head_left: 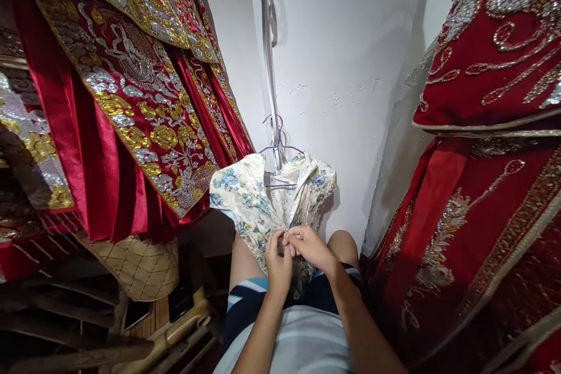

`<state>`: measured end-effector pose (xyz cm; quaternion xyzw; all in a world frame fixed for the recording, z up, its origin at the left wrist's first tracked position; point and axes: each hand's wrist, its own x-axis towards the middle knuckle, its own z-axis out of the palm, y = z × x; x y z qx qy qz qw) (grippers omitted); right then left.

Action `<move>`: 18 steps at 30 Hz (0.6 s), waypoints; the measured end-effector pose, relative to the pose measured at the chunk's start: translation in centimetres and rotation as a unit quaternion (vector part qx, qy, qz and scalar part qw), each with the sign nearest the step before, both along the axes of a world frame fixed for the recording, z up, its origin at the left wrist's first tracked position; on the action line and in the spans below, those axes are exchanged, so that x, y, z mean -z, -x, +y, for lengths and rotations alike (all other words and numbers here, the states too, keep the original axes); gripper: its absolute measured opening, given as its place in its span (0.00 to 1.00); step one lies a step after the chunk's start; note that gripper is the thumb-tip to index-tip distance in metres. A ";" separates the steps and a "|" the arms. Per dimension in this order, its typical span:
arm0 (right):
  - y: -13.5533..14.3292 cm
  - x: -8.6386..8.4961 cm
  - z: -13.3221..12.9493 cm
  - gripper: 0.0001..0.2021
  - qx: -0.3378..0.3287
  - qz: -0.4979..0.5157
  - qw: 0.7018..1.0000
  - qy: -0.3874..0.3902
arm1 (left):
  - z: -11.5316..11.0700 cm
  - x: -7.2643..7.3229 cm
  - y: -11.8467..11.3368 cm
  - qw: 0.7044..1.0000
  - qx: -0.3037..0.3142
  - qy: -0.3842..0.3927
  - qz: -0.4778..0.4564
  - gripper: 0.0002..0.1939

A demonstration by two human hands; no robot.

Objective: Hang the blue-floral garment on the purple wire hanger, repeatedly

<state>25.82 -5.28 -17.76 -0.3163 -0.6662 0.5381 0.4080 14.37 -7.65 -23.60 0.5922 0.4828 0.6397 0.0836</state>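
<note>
A white short-sleeved garment with blue and green flowers hangs on a thin purple wire hanger, its lower part over my lap. Its front opening forms a V that narrows down to my fingers. My left hand is closed on the fabric at the left of the opening, fingers bent. Right beside it, my right hand pinches the front edge at the bottom of the V. The fingertips of both hands nearly touch, and the small part between them is hidden.
Red embroidered costumes hang at the left and right. A white strip runs down the pale wall behind the hanger. Wooden or bamboo furniture stands at the lower left.
</note>
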 end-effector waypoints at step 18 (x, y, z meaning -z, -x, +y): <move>2.1 -11.6 7.2 0.13 0.088 0.280 0.954 0.062 | 2.6 2.4 4.1 0.974 0.101 0.094 0.180 0.11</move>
